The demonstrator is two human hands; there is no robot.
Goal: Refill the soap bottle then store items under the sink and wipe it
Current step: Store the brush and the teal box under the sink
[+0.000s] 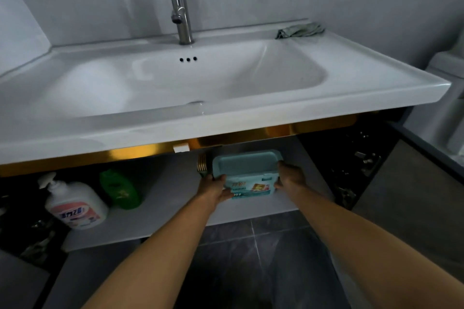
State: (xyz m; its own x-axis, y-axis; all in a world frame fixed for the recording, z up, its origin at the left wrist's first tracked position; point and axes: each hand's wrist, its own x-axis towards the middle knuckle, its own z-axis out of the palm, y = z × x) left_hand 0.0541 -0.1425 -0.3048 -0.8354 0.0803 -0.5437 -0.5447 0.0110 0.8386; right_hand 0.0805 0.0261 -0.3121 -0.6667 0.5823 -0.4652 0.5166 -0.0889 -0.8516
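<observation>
A teal lidded box with a printed label sits at the shelf inside the open cabinet under the sink. My left hand grips its left side and my right hand its right side. Whether the box rests on the shelf or hangs just above it I cannot tell. At the shelf's left stand a white pump soap bottle with a pink label and a green bottle behind it. A grey-green cloth lies crumpled on the sink's back right corner.
A steel faucet rises at the back of the basin. A gold strip runs under the sink's front edge, low over the box. A green-and-gold object stands left of the box. An open cabinet door juts out at right. Dark floor tiles lie below.
</observation>
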